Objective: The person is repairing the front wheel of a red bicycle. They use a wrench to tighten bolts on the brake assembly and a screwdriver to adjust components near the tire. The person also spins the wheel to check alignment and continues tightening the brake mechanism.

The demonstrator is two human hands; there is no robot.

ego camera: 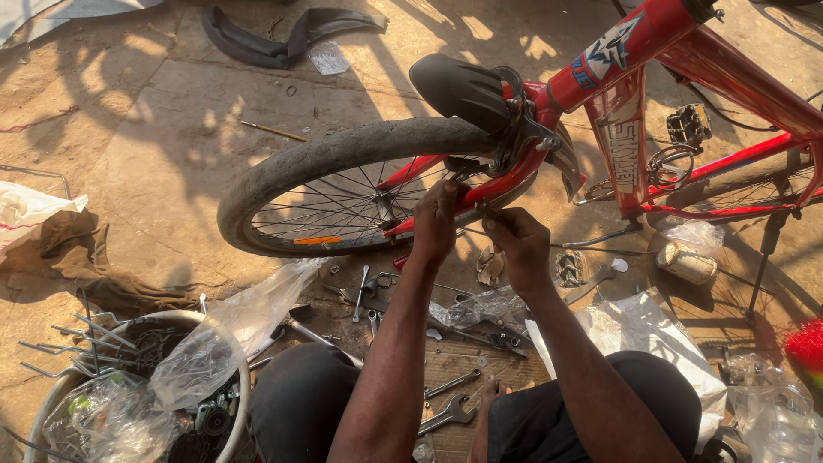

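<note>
Red bicycle (686,51) fills upper right of frame, front wheel (343,184) centre, black mudguard (459,86) above tyre. Left hand (435,225) at red fork leg (493,184) beside rim, fingers curled; whether they grip anything, cannot tell. Right hand (519,244) just right of it, fingertips pinched on small part under fork, too small to name. Spanners (450,411) lie on wooden board, bottom centre. Best done with fork braced by one hand while other makes small, steady turns.
</note>
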